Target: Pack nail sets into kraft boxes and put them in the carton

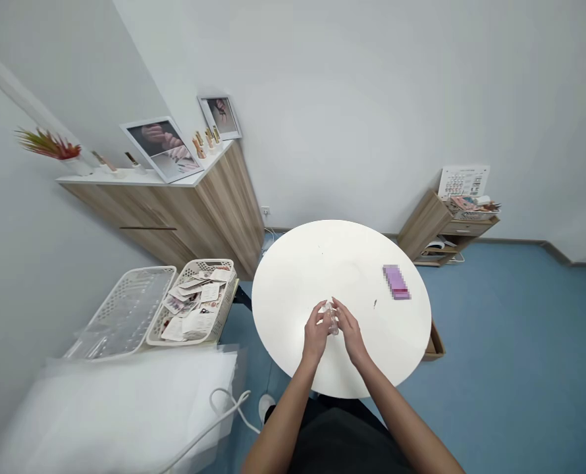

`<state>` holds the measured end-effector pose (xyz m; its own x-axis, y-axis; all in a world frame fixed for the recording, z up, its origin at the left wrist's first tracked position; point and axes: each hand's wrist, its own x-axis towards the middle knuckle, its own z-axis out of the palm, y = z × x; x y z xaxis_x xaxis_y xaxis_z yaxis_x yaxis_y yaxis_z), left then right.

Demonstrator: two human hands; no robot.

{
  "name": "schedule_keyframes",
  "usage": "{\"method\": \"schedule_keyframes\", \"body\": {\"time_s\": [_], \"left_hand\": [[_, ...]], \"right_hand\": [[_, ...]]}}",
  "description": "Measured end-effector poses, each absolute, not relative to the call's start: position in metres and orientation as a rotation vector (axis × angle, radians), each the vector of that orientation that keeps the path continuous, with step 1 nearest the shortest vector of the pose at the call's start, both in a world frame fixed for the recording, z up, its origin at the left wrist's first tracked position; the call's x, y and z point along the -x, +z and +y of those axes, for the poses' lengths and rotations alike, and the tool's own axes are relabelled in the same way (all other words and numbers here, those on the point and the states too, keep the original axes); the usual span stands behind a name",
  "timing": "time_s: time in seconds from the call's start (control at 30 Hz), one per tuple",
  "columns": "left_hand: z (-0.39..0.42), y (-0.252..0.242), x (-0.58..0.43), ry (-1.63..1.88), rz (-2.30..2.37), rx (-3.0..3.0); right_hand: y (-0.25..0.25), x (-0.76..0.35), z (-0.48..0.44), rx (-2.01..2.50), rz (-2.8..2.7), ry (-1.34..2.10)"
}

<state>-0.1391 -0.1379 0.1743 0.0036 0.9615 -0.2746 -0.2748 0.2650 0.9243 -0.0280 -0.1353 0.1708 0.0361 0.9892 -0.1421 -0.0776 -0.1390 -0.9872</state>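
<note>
Close together over the near half of the round white table (pixel 293 263), my two hands hold a small clear, shiny object (pixel 333 328) between them. Its kind is hard to make out; it looks like transparent plastic or glass. My left hand (pixel 315 334) curls its fingers against the object's left side. On the other side, my right hand (pixel 349 329) has its fingers bent around it. Parts of the object are hidden by the fingers. To the right on the tabletop lies a purple, blurred-out rectangular item (pixel 396 282). A small dark mark (pixel 374 303) shows near it.
Left of the table stand a white basket (pixel 228 289) of cards and packets and another basket (pixel 125 283) with clear plastic sheets. A wooden cabinet (pixel 224 204) bears framed pictures. A small shelf (pixel 421 227) stands behind right. A white cable (pixel 209 428) loops at lower left.
</note>
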Motion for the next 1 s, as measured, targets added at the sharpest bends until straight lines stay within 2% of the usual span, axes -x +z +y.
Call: {"method": "schedule_keyframes", "body": {"time_s": [0.63, 0.87, 1.0], "left_hand": [[-0.15, 0.151, 0.113, 1.147, 1.33, -0.903], [-0.146, 0.142, 0.119, 1.129, 1.256, -0.729], [-0.131, 0.128, 0.128, 1.027, 1.091, -0.558]], "right_hand": [[0.147, 0.0, -0.158, 1.198, -1.472, 1.183], [0.13, -0.008, -0.15, 1.176, -1.238, 1.381], [0.125, -0.021, -0.13, 1.295, -1.172, 1.352]]}}
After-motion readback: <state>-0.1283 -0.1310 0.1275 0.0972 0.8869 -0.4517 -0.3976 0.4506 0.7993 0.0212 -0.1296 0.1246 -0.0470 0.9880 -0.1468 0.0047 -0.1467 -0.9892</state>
